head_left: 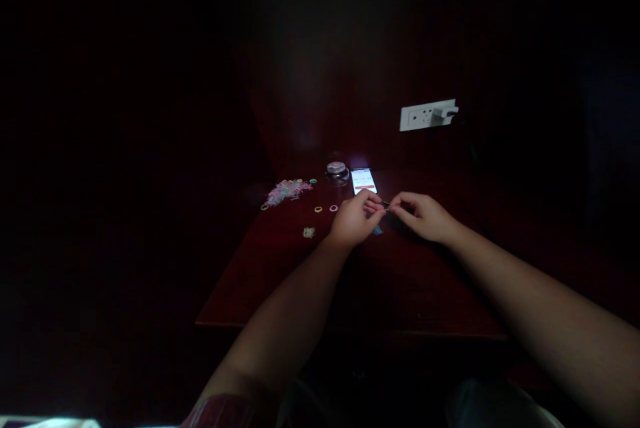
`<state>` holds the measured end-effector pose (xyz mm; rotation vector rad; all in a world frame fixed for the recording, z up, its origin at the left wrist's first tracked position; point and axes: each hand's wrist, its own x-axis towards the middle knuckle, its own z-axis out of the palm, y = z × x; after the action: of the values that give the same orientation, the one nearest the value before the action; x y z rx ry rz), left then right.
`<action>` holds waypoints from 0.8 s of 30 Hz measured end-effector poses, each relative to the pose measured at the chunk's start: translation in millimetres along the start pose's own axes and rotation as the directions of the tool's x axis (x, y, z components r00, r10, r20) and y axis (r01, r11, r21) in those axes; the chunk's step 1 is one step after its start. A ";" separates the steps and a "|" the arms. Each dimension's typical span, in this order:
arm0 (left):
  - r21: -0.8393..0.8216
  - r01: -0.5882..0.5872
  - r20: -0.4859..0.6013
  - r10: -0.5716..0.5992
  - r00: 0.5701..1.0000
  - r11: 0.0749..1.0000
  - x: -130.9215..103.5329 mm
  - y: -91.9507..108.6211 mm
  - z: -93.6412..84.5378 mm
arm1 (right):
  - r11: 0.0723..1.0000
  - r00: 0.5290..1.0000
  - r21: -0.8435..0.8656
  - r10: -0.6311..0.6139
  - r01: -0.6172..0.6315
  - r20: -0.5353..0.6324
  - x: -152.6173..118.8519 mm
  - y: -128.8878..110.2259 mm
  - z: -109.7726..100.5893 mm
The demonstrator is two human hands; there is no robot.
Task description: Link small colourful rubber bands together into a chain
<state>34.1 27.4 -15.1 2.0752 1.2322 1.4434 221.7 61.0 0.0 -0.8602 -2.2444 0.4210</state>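
My left hand (356, 220) and my right hand (420, 216) meet over the table, fingertips pinched together around a thin small elastic band (387, 207); most of it is hidden by the fingers. Just under my left hand lies a small bunch of blue bands (377, 231). To its left are a pink ring-shaped band (334, 209), a yellow one (319, 209) and a small bundle of pale yellow bands (309, 233). Farther left spreads a loose pile of multicoloured elastic bands (287, 193).
A clear round jar with a lid (337, 173) stands behind the bands. Beside it is a phone with a lit screen (363, 181). On the wall is a white socket plate (428, 115) with a plug in it. The dark red table (390, 301) has its front edge near me.
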 end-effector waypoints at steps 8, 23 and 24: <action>0.048 -0.022 -0.145 0.029 0.989 0.999 4.2 -4.9 -1.2 | 0.994 0.995 -0.061 0.093 -0.091 0.021 33.3 -19.8 -1.6; 0.030 -0.019 -0.136 0.023 0.990 0.999 3.7 -6.4 -1.0 | 0.956 0.979 0.294 0.046 0.015 -0.198 14.5 2.4 30.2; 0.026 -0.018 -0.127 0.021 0.992 0.999 3.4 -6.9 -0.9 | 0.957 0.982 0.289 0.034 0.022 -0.188 15.0 3.7 30.3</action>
<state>30.6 33.9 -17.3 2.0442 1.2873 1.5983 194.0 72.3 -16.2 -0.7207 -1.9437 0.6261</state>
